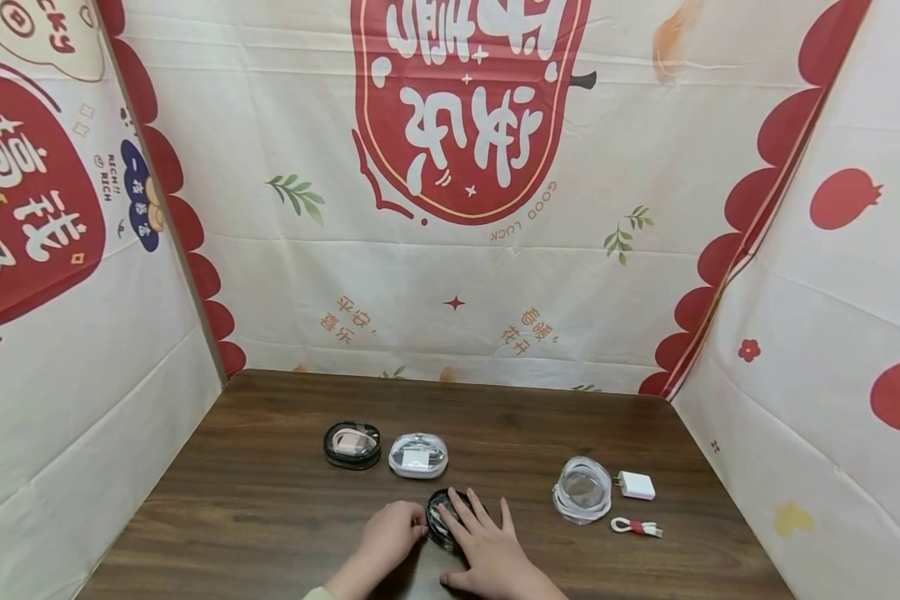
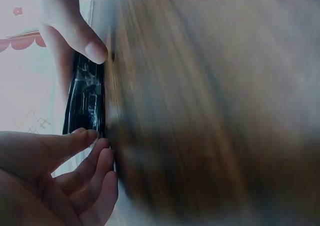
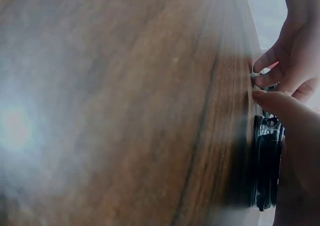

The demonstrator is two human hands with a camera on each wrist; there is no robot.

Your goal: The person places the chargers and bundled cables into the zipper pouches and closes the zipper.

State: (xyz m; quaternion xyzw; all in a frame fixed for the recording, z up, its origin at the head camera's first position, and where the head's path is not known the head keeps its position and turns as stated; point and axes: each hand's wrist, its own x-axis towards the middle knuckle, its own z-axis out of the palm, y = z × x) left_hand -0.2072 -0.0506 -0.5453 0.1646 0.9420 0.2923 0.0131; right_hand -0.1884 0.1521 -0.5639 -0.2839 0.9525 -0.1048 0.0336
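Note:
A small oval black case (image 1: 438, 525) with a clear, shiny top lies on the table near the front. My left hand (image 1: 392, 532), its fingers curled, pinches the case's left edge between thumb and forefinger. In the left wrist view that pinch sits at the near end of the black case (image 2: 86, 98); whatever small part is between the fingertips is hidden. My right hand (image 1: 487, 552) lies over the case's right side, fingers spread and fairly straight, pressing its top. The right wrist view shows the case's dark side (image 3: 267, 163) beneath that hand.
Behind lie another black case (image 1: 352, 445) with a pale cable and a white case (image 1: 418, 456) with a white item inside. To the right are a coiled cable in a clear pouch (image 1: 582, 490), a white charger plug (image 1: 636, 485) and a short white cable (image 1: 636, 527). Printed cloth walls surround the table.

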